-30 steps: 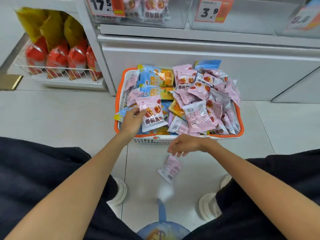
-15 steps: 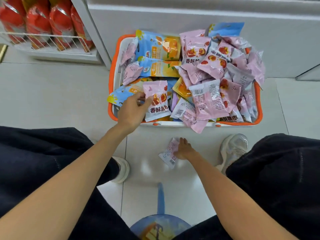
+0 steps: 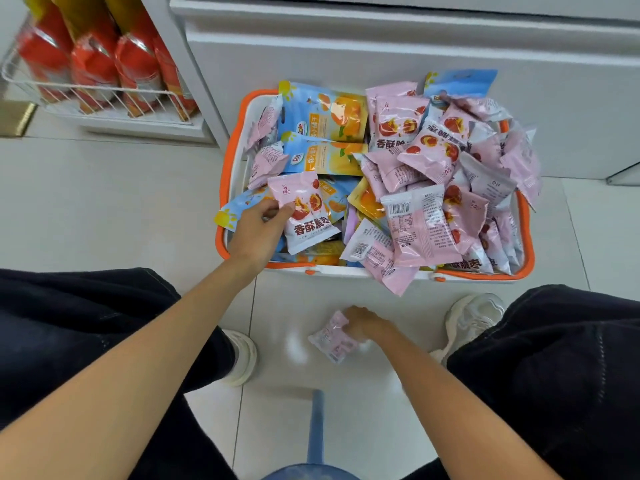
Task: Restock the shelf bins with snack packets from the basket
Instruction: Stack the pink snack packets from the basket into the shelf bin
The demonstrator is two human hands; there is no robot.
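A white basket with an orange rim stands on the floor against the shelf base, heaped with several pink and blue-orange snack packets. My left hand pinches the corner of a pink packet at the basket's near left. On the floor in front of the basket, my right hand grips a small pink packet that fell out. The shelf bins are out of view.
A wire rack with red and yellow bags sits at the upper left. The white shelf base runs behind the basket. My shoes and dark trouser legs flank the floor space; a blue object lies below.
The view has tilted down and the upper bins have left the frame. My right hand dropped to the floor and closed round the fallen pink packet. My left hand keeps its packet.
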